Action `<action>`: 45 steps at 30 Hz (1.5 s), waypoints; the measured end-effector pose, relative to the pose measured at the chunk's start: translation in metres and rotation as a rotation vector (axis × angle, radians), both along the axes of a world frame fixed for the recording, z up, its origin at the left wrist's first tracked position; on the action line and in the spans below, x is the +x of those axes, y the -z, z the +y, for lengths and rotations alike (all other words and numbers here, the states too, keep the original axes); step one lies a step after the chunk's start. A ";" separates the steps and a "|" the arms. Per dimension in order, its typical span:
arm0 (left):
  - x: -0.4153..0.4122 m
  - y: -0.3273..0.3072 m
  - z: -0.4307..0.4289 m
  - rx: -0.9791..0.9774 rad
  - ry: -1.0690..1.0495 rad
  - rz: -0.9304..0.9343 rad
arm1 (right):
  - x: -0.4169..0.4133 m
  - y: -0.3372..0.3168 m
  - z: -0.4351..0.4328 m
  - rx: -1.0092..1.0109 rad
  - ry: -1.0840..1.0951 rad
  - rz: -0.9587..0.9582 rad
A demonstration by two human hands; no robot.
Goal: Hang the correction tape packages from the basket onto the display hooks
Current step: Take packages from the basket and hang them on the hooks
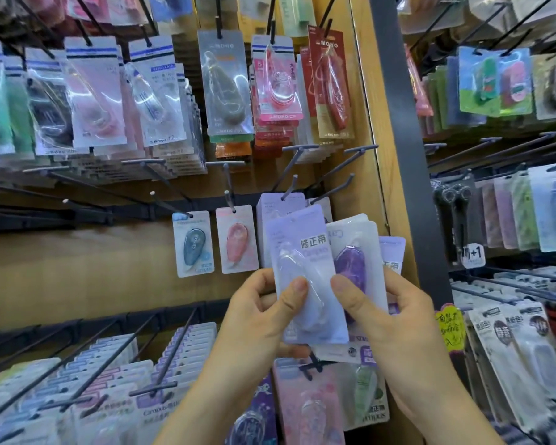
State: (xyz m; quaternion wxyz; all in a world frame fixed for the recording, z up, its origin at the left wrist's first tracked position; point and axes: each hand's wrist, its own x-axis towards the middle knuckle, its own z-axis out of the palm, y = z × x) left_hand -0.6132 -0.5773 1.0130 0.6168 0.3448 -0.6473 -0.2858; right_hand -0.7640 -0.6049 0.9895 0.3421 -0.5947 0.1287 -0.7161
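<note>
A small fan of lilac correction tape packages is held up in front of the display. My left hand [264, 313] pinches the front lilac package [299, 261] with its thumb on the blister. My right hand [385, 313] grips the packages behind it, among them one turned back-side out with a purple tape [350, 261]. Just above them, a hook [291, 187] carries a stack of lilac packages [270, 203]. To its right, an empty hook [334, 187] sticks out. The basket is out of view.
A blue package [193, 244] and a pink package [236, 239] hang on hooks to the left. Rows of other tape packages fill the hooks above and below. A wooden panel edge and dark post [405, 155] separate a second display at right.
</note>
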 end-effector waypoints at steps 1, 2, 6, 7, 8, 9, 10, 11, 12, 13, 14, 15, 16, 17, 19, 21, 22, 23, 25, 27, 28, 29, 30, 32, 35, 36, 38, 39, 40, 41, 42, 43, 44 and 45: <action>-0.002 0.000 0.001 -0.005 -0.036 -0.044 | 0.000 0.001 -0.001 -0.015 0.048 0.014; -0.003 0.000 0.002 -0.018 -0.060 -0.083 | 0.000 0.002 -0.001 -0.032 0.093 0.020; -0.004 -0.002 0.003 -0.059 -0.026 -0.027 | -0.001 0.006 -0.004 -0.067 0.210 0.013; -0.002 -0.003 0.003 -0.063 -0.002 -0.019 | -0.001 0.006 -0.003 -0.072 0.232 0.013; 0.001 -0.003 0.003 -0.065 0.016 -0.043 | -0.002 0.006 -0.003 -0.075 0.247 0.014; 0.003 -0.002 0.003 -0.067 0.023 -0.077 | -0.002 0.006 -0.003 -0.074 0.250 0.014; 0.006 -0.002 0.003 -0.069 0.018 -0.102 | -0.003 0.007 -0.003 -0.070 0.245 0.012; 0.007 -0.002 0.004 -0.076 0.011 -0.109 | -0.003 0.007 -0.002 -0.066 0.240 0.016; 0.008 -0.003 0.005 -0.090 0.001 -0.108 | -0.004 0.007 -0.003 -0.063 0.247 0.027; 0.010 -0.003 0.004 -0.113 -0.012 -0.110 | -0.004 0.007 -0.003 -0.063 0.267 0.041; 0.012 -0.005 0.004 -0.140 -0.030 -0.113 | -0.004 0.008 -0.003 -0.066 0.300 0.050; 0.014 -0.008 0.004 -0.163 -0.053 -0.109 | -0.005 0.008 -0.005 -0.068 0.336 0.055; 0.015 -0.011 0.004 -0.181 -0.077 -0.097 | -0.006 0.007 -0.006 -0.072 0.366 0.058; 0.017 -0.016 0.003 -0.195 -0.095 -0.083 | -0.006 0.007 -0.006 -0.077 0.388 0.059; 0.019 -0.027 -0.001 -0.213 -0.110 -0.089 | -0.007 0.005 -0.006 -0.102 0.433 0.073; 0.017 -0.037 -0.005 -0.237 -0.134 -0.145 | -0.007 0.003 -0.004 -0.141 0.506 0.101; 0.016 -0.042 -0.008 -0.246 -0.147 -0.168 | -0.007 0.003 -0.002 -0.153 0.530 0.109; 0.016 -0.046 -0.011 -0.249 -0.161 -0.185 | -0.007 0.003 -0.001 -0.158 0.539 0.108; 0.016 -0.052 -0.017 -0.232 -0.188 -0.214 | -0.008 0.004 0.001 -0.166 0.549 0.102; 0.016 -0.056 -0.021 -0.220 -0.214 -0.259 | -0.009 0.005 0.002 -0.179 0.580 0.114; 0.015 -0.057 -0.022 -0.219 -0.226 -0.282 | -0.009 0.005 0.003 -0.185 0.591 0.117; 0.014 -0.057 -0.022 -0.223 -0.234 -0.303 | -0.009 0.004 0.004 -0.191 0.599 0.116; 0.013 -0.058 -0.023 -0.230 -0.239 -0.321 | -0.010 0.004 0.004 -0.194 0.603 0.112; 0.012 -0.059 -0.025 -0.250 -0.260 -0.360 | -0.010 0.003 0.006 -0.192 0.604 0.110; 0.014 -0.060 -0.031 -0.244 -0.350 -0.446 | -0.012 0.003 0.007 -0.190 0.587 0.113; 0.016 -0.061 -0.036 -0.226 -0.376 -0.468 | -0.013 0.002 0.007 -0.191 0.581 0.116; 0.021 -0.062 -0.049 -0.187 -0.426 -0.500 | -0.015 0.002 0.007 -0.178 0.543 0.132; 0.023 -0.062 -0.056 -0.173 -0.454 -0.518 | -0.015 0.002 0.006 -0.171 0.515 0.148; 0.025 -0.062 -0.063 -0.167 -0.484 -0.536 | -0.015 0.001 0.005 -0.166 0.493 0.166; 0.026 -0.061 -0.071 -0.163 -0.518 -0.558 | -0.014 0.001 0.005 -0.162 0.477 0.183; 0.026 -0.061 -0.078 -0.162 -0.554 -0.583 | -0.014 0.001 0.003 -0.155 0.463 0.197; 0.025 -0.061 -0.084 -0.152 -0.596 -0.617 | -0.013 0.001 0.003 -0.147 0.443 0.207; 0.024 -0.061 -0.090 -0.134 -0.642 -0.651 | -0.013 0.001 0.002 -0.137 0.421 0.211; 0.024 -0.060 -0.097 -0.111 -0.682 -0.677 | -0.013 0.001 0.002 -0.128 0.398 0.207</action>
